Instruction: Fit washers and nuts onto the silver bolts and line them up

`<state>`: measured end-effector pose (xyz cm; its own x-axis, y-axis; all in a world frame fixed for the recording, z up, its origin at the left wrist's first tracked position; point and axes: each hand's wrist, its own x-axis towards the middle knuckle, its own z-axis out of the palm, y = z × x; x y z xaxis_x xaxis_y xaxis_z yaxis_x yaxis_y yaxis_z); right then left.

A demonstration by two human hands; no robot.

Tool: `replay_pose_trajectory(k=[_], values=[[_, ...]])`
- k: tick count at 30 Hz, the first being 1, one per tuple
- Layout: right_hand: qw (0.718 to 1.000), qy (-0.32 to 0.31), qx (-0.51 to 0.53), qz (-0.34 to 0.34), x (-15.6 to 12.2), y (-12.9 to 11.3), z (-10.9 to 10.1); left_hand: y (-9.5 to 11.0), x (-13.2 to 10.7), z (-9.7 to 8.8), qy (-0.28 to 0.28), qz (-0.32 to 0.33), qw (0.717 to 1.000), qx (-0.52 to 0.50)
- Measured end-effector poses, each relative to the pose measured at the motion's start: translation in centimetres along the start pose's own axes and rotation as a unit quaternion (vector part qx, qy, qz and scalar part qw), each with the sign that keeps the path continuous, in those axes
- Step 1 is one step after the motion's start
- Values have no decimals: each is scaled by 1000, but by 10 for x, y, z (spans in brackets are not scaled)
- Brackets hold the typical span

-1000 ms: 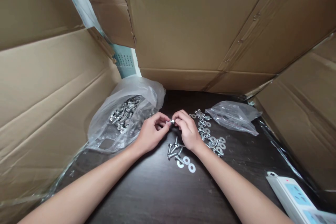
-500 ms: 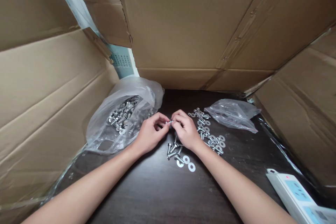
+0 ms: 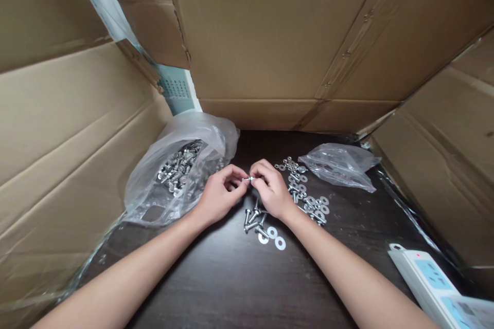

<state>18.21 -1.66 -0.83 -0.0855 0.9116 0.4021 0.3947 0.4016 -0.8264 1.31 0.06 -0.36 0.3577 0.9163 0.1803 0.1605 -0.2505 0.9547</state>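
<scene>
Between my two hands, above the dark table, is a small bolt (image 3: 249, 179) with what looks like a washer or nut on it. My left hand (image 3: 223, 190) pinches one end between thumb and forefinger. The fingers of my right hand (image 3: 270, 189) close on the other end and partly cover it. Just below my hands lie several loose bolts (image 3: 252, 220) in a small group. A few flat washers (image 3: 280, 243) rest beside them. To the right of my right hand spreads a larger pile of bolts, nuts and washers (image 3: 309, 203).
A clear plastic bag (image 3: 135, 193) full of bolts (image 3: 179, 167) lies open at the left. Another plastic bag (image 3: 339, 164) lies crumpled at the back right. A white power strip (image 3: 432, 277) sits at the right front. Cardboard walls (image 3: 285, 36) enclose the dark table (image 3: 216, 277).
Both hands stay together around the small bolt, with only slight finger movement. The whole view has shifted slightly; the loose parts and bags look unmoved.
</scene>
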Motion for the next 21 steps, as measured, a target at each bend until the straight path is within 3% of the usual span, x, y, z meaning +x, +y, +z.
replay_pose_trajectory(k=[11,21], values=[[1000,-12,-6,25,0,-5,1,-1,0,0,-2,-1,1000,3],[1000,4,-6,-6,0,1,-1,0,-1,-1,-2,-3,1000,18]])
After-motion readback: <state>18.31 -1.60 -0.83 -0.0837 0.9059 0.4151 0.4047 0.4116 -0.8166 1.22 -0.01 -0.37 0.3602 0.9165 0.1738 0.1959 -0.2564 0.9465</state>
